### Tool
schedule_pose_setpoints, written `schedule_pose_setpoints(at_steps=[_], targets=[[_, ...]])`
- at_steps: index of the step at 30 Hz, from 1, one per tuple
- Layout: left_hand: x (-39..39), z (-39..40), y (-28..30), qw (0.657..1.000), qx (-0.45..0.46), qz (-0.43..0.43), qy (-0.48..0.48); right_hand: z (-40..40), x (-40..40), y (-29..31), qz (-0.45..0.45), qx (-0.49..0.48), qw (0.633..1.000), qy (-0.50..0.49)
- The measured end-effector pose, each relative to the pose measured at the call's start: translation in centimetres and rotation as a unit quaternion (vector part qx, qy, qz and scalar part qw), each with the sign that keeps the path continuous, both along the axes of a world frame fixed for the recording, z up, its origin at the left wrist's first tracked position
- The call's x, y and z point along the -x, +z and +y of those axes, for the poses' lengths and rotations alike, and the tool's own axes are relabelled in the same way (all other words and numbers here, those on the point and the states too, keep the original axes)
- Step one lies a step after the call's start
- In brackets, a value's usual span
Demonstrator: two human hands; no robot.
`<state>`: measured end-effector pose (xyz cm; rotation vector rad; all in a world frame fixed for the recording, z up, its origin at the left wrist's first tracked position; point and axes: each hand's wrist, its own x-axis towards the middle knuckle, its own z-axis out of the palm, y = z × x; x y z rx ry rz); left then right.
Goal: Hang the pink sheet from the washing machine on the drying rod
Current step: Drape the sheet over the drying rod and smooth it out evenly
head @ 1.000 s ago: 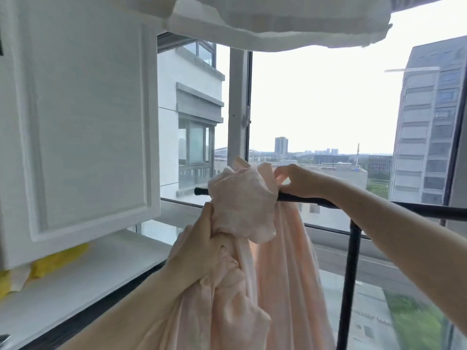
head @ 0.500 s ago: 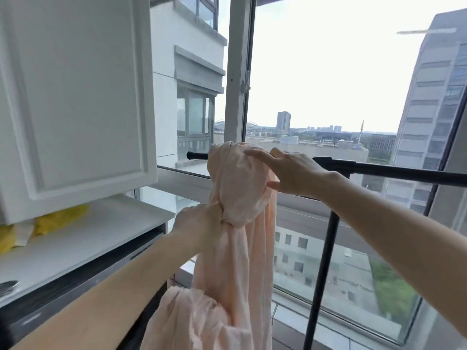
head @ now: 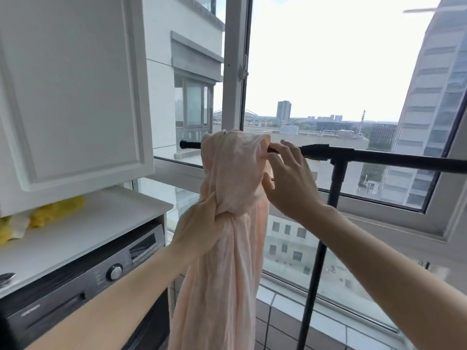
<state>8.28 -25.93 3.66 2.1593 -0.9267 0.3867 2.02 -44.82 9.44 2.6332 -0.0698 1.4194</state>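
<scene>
The pink sheet [head: 232, 173] is draped in a bunch over the left end of the black drying rod [head: 379, 157] and hangs down in long folds toward the floor. My left hand [head: 199, 228] grips a gathered fold of the sheet below the rod. My right hand [head: 288, 183] is at the sheet's right edge by the rod, fingers spread, thumb against the cloth. The washing machine [head: 75, 294] stands at lower left, its door out of view.
A white cabinet door [head: 70, 92] hangs open above the machine's white top [head: 96, 223], where yellow cloths [head: 55, 210] lie. The rod's black upright [head: 318, 248] stands just right of the sheet. Large windows [head: 328, 72] are directly behind.
The view has tilted down, bringing the washing machine into sight. My right hand has shifted from on top of the bunched sheet to its right edge. My left hand keeps its grip.
</scene>
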Motion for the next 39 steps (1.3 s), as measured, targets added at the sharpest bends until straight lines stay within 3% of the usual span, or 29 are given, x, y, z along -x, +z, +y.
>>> schedule_pose_setpoints(at_steps=[3, 5, 8, 10, 13, 17, 22, 26, 30, 33, 37, 39], targets=[[-0.5, -0.4, -0.2, 1.0, 0.018, -0.019, 0.001, 1.5, 0.6, -1.3, -0.008, -0.102, 0.995, -0.019], [-0.7, -0.6, -0.6, 0.999, 0.02, -0.02, -0.02, 2.3, 0.5, -1.8, 0.04, -0.246, 0.968, -0.004], [-1.1, -0.8, -1.6, 0.993, 0.075, 0.042, -0.079, 3.4, 0.1, -2.1, 0.125, -0.496, 0.855, 0.084], [-1.3, -1.7, -2.6, 0.988, 0.116, 0.055, -0.09, 4.7, -0.4, -2.8, 0.144, -0.55, 0.81, 0.142], [-2.0, -2.8, -4.5, 0.983, 0.149, -0.072, -0.085, 6.5, -1.7, -3.8, 0.122, -0.551, 0.815, 0.132], [-3.6, -2.3, -7.6, 0.964, 0.082, -0.129, -0.219, 7.1, -3.9, -4.8, 0.092, -0.557, 0.824, 0.052], [-7.5, -0.9, -8.8, 0.924, 0.022, -0.123, -0.361, 7.8, -6.5, -5.5, 0.028, -0.521, 0.849, -0.086], [-11.2, 0.3, -8.4, 0.906, 0.068, -0.111, -0.402, 7.6, -7.3, -6.1, -0.043, -0.494, 0.861, -0.112], [-15.9, 0.2, -7.1, 0.933, 0.214, -0.019, -0.287, 7.7, -6.7, -6.8, -0.081, -0.475, 0.866, -0.132], [-19.4, -1.6, -5.3, 0.938, 0.255, 0.044, -0.23, 8.0, -5.8, -6.6, -0.081, -0.451, 0.872, -0.17], [-21.6, -4.2, -2.8, 0.891, 0.234, 0.229, -0.315, 8.6, -4.7, -6.2, -0.09, -0.392, 0.9, -0.165], [-21.4, -5.5, -2.1, 0.868, 0.198, 0.261, -0.373, 8.8, -4.2, -5.8, -0.107, -0.375, 0.908, -0.156]])
